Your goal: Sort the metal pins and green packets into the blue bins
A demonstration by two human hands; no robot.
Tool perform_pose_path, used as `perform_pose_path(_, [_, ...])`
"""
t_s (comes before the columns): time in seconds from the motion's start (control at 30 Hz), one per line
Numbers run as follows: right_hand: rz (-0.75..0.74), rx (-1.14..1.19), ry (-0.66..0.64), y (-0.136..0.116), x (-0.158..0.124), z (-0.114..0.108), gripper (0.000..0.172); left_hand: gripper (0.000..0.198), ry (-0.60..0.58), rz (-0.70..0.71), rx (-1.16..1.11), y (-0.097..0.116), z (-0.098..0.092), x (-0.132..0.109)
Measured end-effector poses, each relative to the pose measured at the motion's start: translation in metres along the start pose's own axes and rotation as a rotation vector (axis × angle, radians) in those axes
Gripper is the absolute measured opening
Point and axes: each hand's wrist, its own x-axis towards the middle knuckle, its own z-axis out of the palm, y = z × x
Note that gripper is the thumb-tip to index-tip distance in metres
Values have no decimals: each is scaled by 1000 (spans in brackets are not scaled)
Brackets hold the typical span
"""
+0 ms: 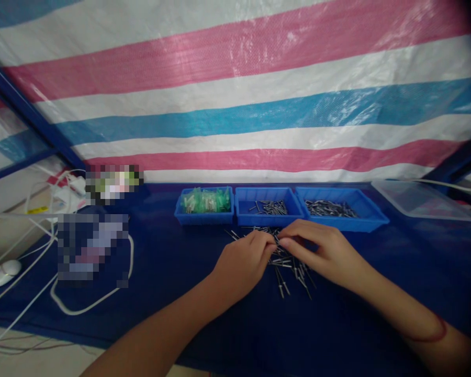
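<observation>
Person's L hand (251, 256) & R hand (325, 256) working w/ fingertips nearly meeting, can't tell if either's clamping a rivet, loose rivets pile (284, 261) lying under them in front of mid bin (255, 219), green pkts (210, 201) sitting in L bin (206, 219) beside mid bin, more small metal pcs (329, 208) filling R bin (347, 224) on its other side

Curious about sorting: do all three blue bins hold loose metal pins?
No, the left bin holds green plastic packets; the middle bin and right bin hold loose metal pins.
</observation>
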Motion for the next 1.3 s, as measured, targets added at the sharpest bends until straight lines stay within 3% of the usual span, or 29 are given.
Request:
perform_pose_path(0.17, [39, 86, -9, -5, 0, 7, 23, 15, 145, 2, -190, -2, -2, 1])
perform_pose_path(0.33, [95, 191, -78, -8, 0, 10, 24, 13, 273, -88, -369, 1, -3, 1])
perform_pose_path(0.5, [136, 273, -68, -12, -2, 16, 23, 18, 268, -219, -571, 6, -3, 3])
perform_pose_path(0.63, [191, 356, -5, -13, -3, 19, 20, 17, 227, -219, -608, 6, -4, 4])
perform_pose_path(0.9, [257, 373, 230, -5, -4, 12, 20, 14, 213, -202, -571, 4, -4, 4])
perform_pose_path(1.17, [153, 135, 175, -6, -5, 0, 19, 20, 19, -26, -359, 3, 1, 3])
perform_pose_path(1.3, [234, -37, 455, 21, -3, -20, 19, 25, -6, 33, -9, -4, -3, 2])
